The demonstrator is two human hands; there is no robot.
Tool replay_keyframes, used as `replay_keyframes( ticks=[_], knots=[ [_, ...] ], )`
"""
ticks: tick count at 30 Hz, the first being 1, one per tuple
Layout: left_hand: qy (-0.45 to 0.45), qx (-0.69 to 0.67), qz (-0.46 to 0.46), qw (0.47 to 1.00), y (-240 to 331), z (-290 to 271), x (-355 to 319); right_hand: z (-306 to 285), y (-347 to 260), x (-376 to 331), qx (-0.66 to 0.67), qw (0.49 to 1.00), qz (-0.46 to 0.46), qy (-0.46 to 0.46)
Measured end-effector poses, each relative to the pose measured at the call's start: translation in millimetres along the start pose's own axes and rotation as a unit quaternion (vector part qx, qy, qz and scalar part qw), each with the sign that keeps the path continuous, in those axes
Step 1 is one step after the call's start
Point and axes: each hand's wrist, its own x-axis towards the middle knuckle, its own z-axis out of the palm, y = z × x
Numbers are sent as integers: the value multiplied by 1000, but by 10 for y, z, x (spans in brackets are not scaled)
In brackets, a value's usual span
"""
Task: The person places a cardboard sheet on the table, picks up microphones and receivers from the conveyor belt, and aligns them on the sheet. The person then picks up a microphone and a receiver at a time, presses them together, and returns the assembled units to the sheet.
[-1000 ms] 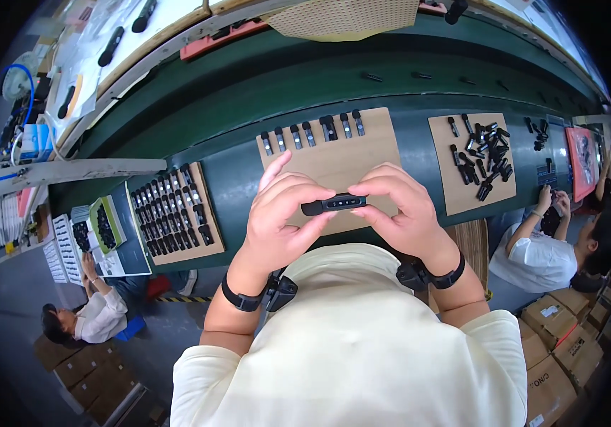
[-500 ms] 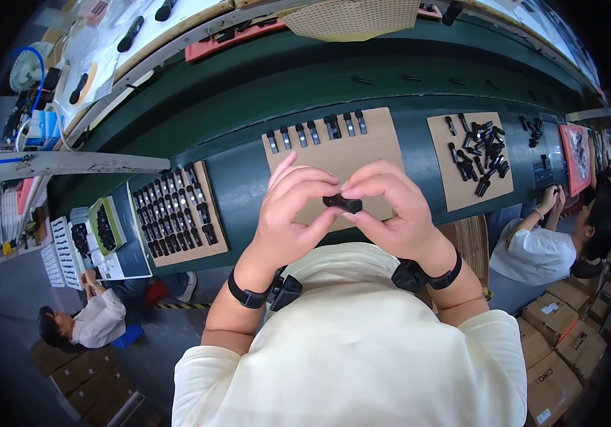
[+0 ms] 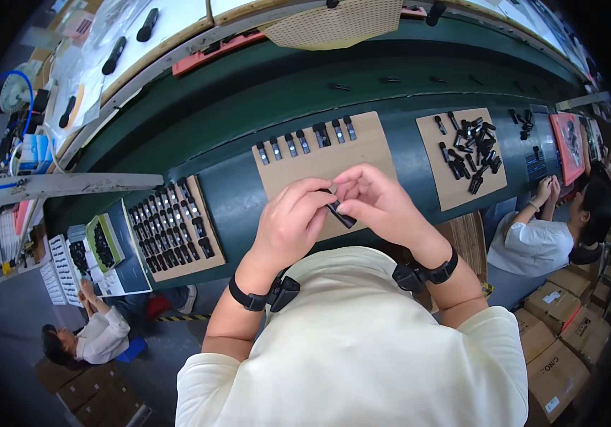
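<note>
Both my hands meet in front of my chest, over the near part of a brown cardboard sheet. Between them is a small black stick-shaped device, tilted with its lower end toward the right. My left hand is closed, pinching its upper end with thumb and fingers. My right hand is also closed, its thumb and fingertips against the device's upper part. Fingers hide that upper end. Along the sheet's far edge stands a row of similar black devices with pale silvery patches.
To the left, another cardboard sheet bears ordered rows of these devices. A sheet on the right carries a loose heap. A grey metal arm crosses at left. Co-workers sit at left and right.
The device has turned from nearly level to a steeper slant. My right fingers have shifted up around its upper end. The whole view has shifted slightly.
</note>
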Motion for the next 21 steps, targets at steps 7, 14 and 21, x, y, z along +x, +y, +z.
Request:
replay_keyframes(
  ticks=[7,14,21],
  knots=[
    [-37,8,-60,997,-82,212,56,-191,166,95,-78,997,20,-14],
    [-9,28,-126,992,-357,234,1,-946,811,602,-221,972,28,75],
    [-3,62,-179,982,-536,174,-102,-1678,1412,1326,-381,910,21,161]
  ],
)
